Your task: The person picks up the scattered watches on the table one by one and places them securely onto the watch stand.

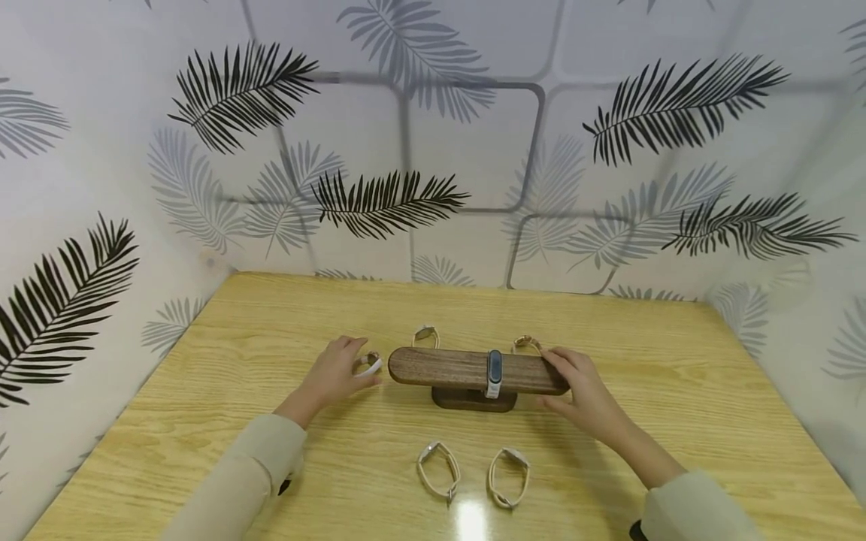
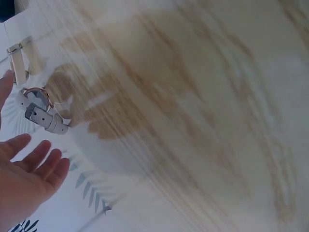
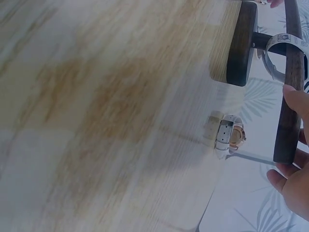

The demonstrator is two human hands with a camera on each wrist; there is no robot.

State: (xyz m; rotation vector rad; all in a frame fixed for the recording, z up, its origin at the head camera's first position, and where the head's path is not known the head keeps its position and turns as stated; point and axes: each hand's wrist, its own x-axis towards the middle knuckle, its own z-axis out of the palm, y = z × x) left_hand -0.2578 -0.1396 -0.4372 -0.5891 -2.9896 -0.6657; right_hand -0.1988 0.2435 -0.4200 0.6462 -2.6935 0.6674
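Observation:
My left hand (image 1: 336, 373) is at the left of the table with thumb and fingers spread around a white-strapped watch (image 1: 370, 368). In the left wrist view a gap shows between the fingers and this watch (image 2: 46, 118), which stands on the table. My right hand (image 1: 585, 394) grips the right end of a dark wooden watch stand (image 1: 440, 367), thumb on one side and fingers on the other in the right wrist view. A smart band (image 1: 495, 367) with a dark screen and pale strap is looped around the stand's bar, right of its middle.
Two buckled watches lie in front of the stand, one on the left (image 1: 429, 451) and one on the right (image 1: 517, 455). Behind the bar are two more, a left one (image 1: 425, 331) and a right one (image 1: 522, 340). Leaf-patterned cloth (image 1: 460, 248) borders the wooden table (image 1: 284, 315).

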